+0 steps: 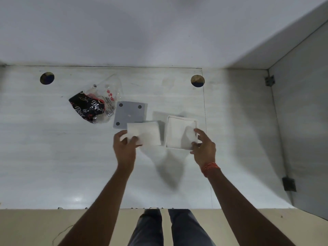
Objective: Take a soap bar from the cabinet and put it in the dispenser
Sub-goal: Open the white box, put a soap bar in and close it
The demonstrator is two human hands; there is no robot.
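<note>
Hands reach into a white cabinet [53, 157]: left hand [124, 148] pinches the near corner of a blurred white soap bar [144, 133], right hand [204, 148] grips the white dispenser tray [181, 132] beside it, a grey plate [130, 114] partly hidden beyond the bar.

I read "Dove" in white script on the black part of the crumpled plastic wrapper [88, 107] lying on the cabinet floor [53, 148]; the word shows twice there, once near the lower left and once toward the right; a white label with dark print sits on the wrapper's clear part, too small for me to read; some red marks near it are likewise illegible.
</note>
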